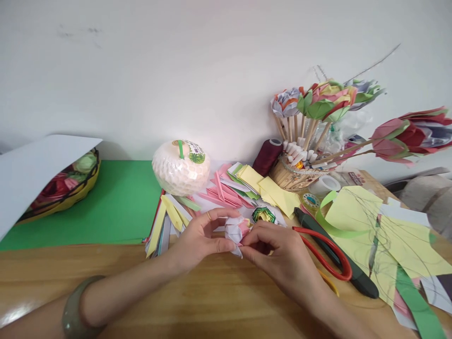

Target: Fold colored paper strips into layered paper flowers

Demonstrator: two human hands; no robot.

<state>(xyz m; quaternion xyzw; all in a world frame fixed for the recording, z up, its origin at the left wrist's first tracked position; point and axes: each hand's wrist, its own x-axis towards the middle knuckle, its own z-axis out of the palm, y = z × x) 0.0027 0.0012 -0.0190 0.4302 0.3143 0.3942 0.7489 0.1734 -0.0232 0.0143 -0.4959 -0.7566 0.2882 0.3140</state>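
Observation:
A small folded paper flower, white outside with pink inside, is held between both hands above the wooden table. My left hand grips its left side with thumb and fingers. From the right, my right hand pinches the flower's edge; what its fingertips press on is partly hidden. Just behind the right hand lies a green and yellow folded paper piece. Red-handled scissors and a dark green pen-like tool lie right of that hand.
Paper strips and yellow slips lie behind the hands. A wrapped coconut, maroon thread spool and basket of paper flowers stand along the wall. Yellow sheets with loose wire are right; green board is left.

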